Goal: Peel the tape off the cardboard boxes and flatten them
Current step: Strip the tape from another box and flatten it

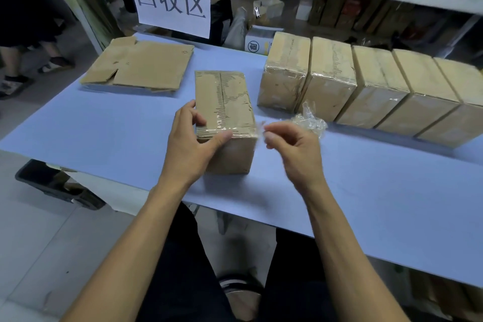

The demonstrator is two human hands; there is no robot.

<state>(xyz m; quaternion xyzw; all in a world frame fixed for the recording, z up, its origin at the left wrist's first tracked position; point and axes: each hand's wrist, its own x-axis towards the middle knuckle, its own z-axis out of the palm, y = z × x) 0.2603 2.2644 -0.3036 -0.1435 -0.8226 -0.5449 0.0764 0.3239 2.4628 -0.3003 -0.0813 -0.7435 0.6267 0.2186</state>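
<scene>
Box (224, 110) stands on the table (104, 133) right in front of the person, long top face up, clear tape (227, 129) across its near end and down the seam. Left hand (190, 144) holds its near left corner: thumb laid along the top near edge on the tape, fingers curled round the left side. Right hand (290, 146) is just beside the near right corner, thumb and forefinger pinched together on what looks like a thin tape end (261, 128); it's blurred, so I can't tell for sure that it has hold. Other fingers loosely curled.

Tape wad (311, 120) lies just behind the right hand, touching or nearly touching the row (366, 91) of five taped boxes on the right. Flat box (141, 66) lies at far left.

Risks, my judgement:
- Tape strip is thin and stretched; a sharp pull could snap it and leave a stub on the near edge.
- Top paper already looks torn in patches; a steep pull could rip more liner off instead of clean tape.
- Left thumb sits on the tape being peeled, so it may pin the strip and stall it.
- Box is light; if the left grip slackens, it could slide right toward the row.
- Loose sticky tape could catch the wad or fingers.
</scene>
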